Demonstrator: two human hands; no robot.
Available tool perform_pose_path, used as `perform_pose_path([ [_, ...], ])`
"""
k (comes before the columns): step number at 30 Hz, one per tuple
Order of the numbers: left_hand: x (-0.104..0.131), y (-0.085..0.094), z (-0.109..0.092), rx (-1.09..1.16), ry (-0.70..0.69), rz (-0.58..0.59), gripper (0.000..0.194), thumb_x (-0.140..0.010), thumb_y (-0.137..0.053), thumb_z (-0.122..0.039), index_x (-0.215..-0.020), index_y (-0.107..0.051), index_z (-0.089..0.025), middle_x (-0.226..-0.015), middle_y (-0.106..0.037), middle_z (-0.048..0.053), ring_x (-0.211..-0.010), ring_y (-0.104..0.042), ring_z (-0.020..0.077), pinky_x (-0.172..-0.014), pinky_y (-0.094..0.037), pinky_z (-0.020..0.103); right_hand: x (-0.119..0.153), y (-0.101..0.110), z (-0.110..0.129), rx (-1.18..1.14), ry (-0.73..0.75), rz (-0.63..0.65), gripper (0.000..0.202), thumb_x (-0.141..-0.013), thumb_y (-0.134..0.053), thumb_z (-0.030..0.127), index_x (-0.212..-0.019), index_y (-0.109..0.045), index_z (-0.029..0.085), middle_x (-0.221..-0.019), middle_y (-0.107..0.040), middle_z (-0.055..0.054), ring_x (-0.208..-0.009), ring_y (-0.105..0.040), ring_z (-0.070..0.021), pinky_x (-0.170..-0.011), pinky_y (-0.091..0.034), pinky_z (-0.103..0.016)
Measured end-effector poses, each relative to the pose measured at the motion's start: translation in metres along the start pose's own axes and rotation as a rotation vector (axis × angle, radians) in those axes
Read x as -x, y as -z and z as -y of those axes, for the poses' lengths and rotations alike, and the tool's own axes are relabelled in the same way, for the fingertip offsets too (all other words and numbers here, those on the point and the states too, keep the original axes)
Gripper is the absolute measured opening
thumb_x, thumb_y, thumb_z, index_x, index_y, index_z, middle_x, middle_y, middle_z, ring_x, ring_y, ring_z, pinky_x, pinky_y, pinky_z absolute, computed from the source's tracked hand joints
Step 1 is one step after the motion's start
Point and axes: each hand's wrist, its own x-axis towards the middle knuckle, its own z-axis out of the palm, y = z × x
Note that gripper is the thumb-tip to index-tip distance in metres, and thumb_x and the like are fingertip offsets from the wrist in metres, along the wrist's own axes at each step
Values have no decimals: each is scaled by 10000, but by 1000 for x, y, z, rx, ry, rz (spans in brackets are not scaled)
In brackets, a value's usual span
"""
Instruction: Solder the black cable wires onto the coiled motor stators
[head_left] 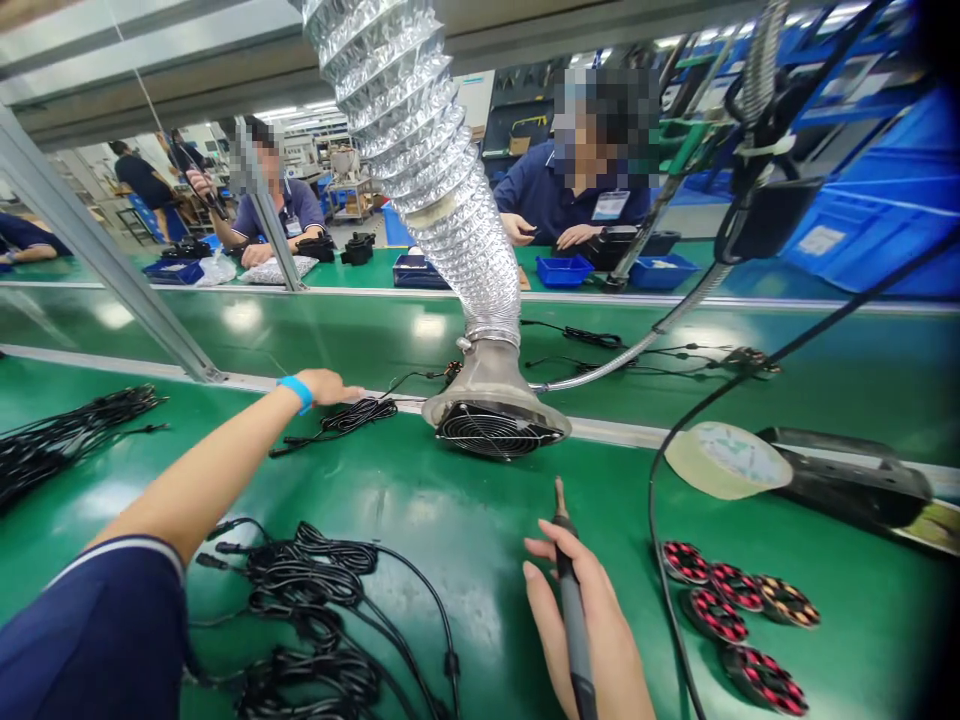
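My right hand [589, 620], low in the middle, holds a grey soldering iron [574, 610] with its metal tip pointing up and away. My left hand [330, 387] reaches to the far edge of the green bench, just above a bundled black cable [360, 415]; its fingers point right, and whether they grip anything is too small to tell. Beyond the iron tip hangs a round fume extraction hood [499, 425] with a black grille. Several bundles of black cable [315, 580] lie at the lower left. Round red-and-black coils [716, 615] sit on the right.
A silver duct [420, 150] rises from the hood. More black cables [75, 430] lie far left. A tape dispenser [847, 480] stands at the right, near a hanging black cord [656, 510]. Across the line, people sit behind blue trays [564, 270]. A metal post [112, 240] slants at the left.
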Motion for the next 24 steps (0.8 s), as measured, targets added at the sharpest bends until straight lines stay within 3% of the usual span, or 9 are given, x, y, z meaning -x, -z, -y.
perform_pose_path([
  [3,33,-15,-5,-83,24,183,461,-632,-733,-565,-866,-696,-170,-869,-751,91,-745,-670,231,-670,-473,281,0,-1,-2,0,-22,-5,444,-841,-505,532,-1203,-584,287,-1053,-721,-59,-1025,-685,-275,-927,-526,-486],
  [6,41,-30,-17,-148,46,188,359,-643,-749,-415,-887,-664,-166,-881,-729,96,-771,-664,247,-665,-466,294,-2,-1,-7,1,-48,11,469,-820,-522,553,-1203,-578,288,-1055,-723,-55,-1038,-681,-278,-959,-515,-499],
  [8,31,-24,-18,-170,62,117,301,-646,-760,-356,-848,-639,-170,-839,-697,69,-747,-640,221,-674,-464,293,-6,0,-12,-2,-77,19,493,-807,-529,563,-1208,-575,279,-1067,-722,-61,-1053,-672,-285,-989,-496,-517],
  [10,15,-1,-13,-185,89,-46,299,-726,-722,-341,-938,-617,-158,-967,-664,71,-812,-614,195,-750,-472,309,-9,2,-18,-18,-98,31,518,-789,-535,572,-1203,-573,264,-1078,-722,-74,-1074,-660,-298,-1016,-472,-538],
  [13,-12,50,2,-176,163,-366,358,-933,-495,-348,-1225,-493,-141,-1277,-505,113,-971,-548,182,-875,-446,383,-14,4,-27,-30,-103,48,552,-776,-550,578,-1221,-563,251,-1103,-716,-86,-1110,-640,-308,-1054,-435,-551],
  [15,-24,82,9,-139,202,-512,340,-960,-450,-371,-1226,-480,-162,-1260,-495,88,-1033,-504,187,-914,-410,384,-15,5,-30,-26,-102,49,571,-777,-557,585,-1237,-557,247,-1113,-712,-91,-1125,-630,-311,-1065,-422,-548],
  [17,-28,101,9,-89,192,-543,273,-981,-401,-384,-1076,-568,-191,-1076,-585,63,-1034,-490,201,-905,-395,367,-16,6,-29,-24,-100,46,578,-779,-559,589,-1239,-559,239,-1108,-715,-96,-1125,-628,-312,-1064,-422,-537],
  [20,-13,94,-1,-6,59,-333,310,-958,-398,-349,-869,-654,-197,-854,-664,42,-891,-525,180,-839,-425,319,-14,6,-24,-20,-105,36,573,-783,-555,595,-1230,-566,236,-1109,-718,-98,-1117,-636,-310,-1047,-435,-517],
  [24,32,33,-24,96,-189,238,182,-845,-548,-195,-818,-721,-146,-809,-730,-8,-728,-597,111,-673,-439,209,-10,9,-11,-2,-128,-6,571,-788,-543,632,-1201,-590,242,-1095,-726,-96,-1082,-661,-313,-956,-483,-484],
])
